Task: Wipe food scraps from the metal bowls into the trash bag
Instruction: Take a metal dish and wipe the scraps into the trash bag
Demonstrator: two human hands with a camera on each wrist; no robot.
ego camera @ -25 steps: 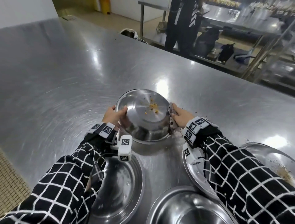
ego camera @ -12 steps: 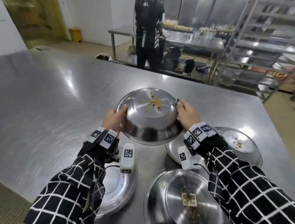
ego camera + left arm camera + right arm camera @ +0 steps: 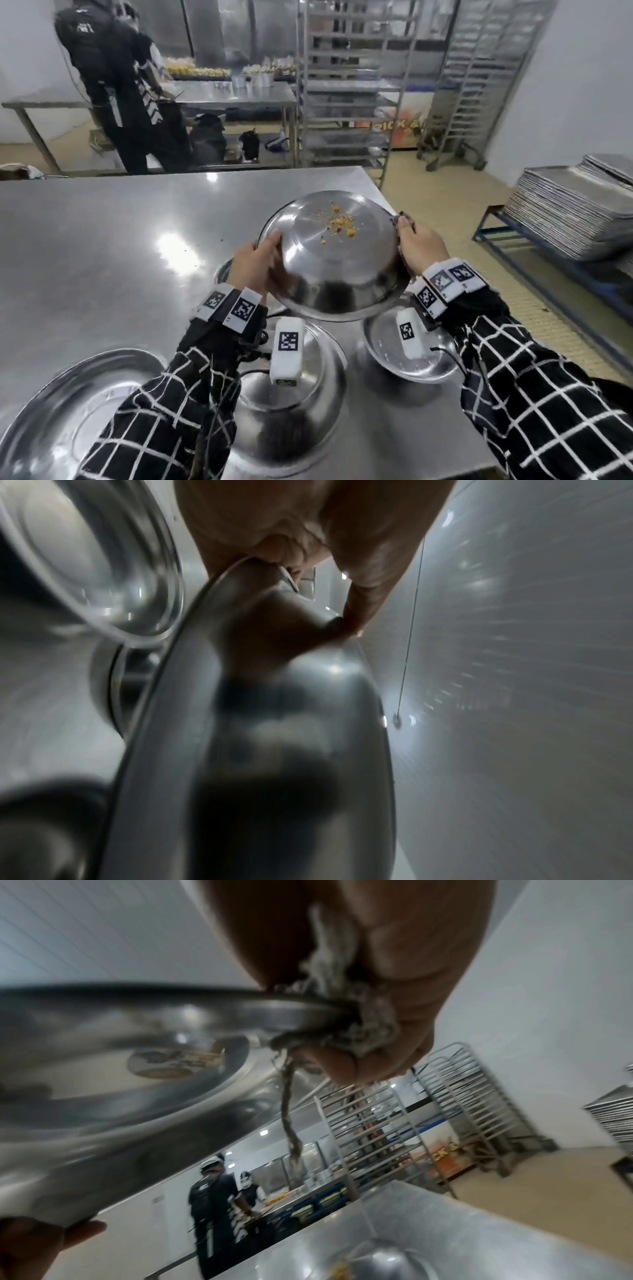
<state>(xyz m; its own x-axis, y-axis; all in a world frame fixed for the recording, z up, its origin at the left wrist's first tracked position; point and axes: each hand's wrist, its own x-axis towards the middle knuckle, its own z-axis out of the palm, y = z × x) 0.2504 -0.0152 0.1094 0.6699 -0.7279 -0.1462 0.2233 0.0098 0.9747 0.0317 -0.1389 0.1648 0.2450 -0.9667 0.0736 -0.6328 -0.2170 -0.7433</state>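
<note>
A metal bowl with yellow food scraps inside is lifted above the steel table, tilted away from me. My left hand grips its left rim, thumb on the inside. My right hand grips the right rim together with a grey rag, which is pinched against the rim and trails a loose strand. In the left wrist view the bowl's rim runs under the fingers. No trash bag shows in any view.
Other metal bowls sit on the table below: one under my left wrist, one under my right wrist, a large one at the near left. The table's right edge borders open floor. Stacked trays stand right; a person works behind.
Both hands have carried the bowl higher and to the right, toward the table's right corner. My head has turned right, bringing the racks and the stacked trays into view.
</note>
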